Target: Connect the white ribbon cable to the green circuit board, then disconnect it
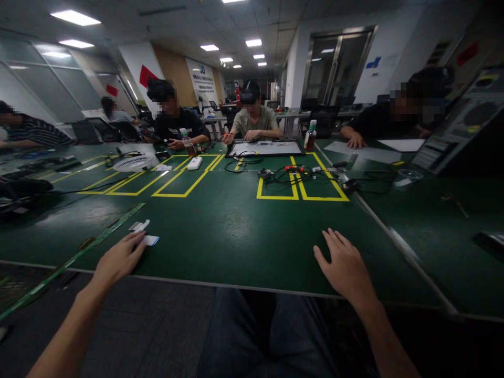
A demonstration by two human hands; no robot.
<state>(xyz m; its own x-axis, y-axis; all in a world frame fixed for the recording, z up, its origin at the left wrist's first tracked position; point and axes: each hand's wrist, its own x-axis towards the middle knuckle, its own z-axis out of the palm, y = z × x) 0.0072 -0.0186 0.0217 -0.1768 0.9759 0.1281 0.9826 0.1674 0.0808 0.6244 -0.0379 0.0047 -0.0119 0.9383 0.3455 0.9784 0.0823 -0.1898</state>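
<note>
My left hand (120, 257) lies near the table's front edge, fingers stretched out. Its fingertips touch a white flat ribbon cable (151, 240) with a blue end, partly covered by the hand. Just above the fingers is another white piece (140, 226), perhaps part of the same cable. A long, thin green strip (106, 232), like a circuit board, runs past this hand on the left and over the table edge. On the right, my right hand (344, 262) rests palm down on the green tabletop (236, 236), fingers apart, holding nothing.
Yellow tape outlines (323, 199) mark the table. Farther back are black cables (275, 176), a red tool (294, 169), a white box (195, 163), a white fan (136, 162) and bottles (310, 135). A computer case (462, 123) stands right. Several people sit around.
</note>
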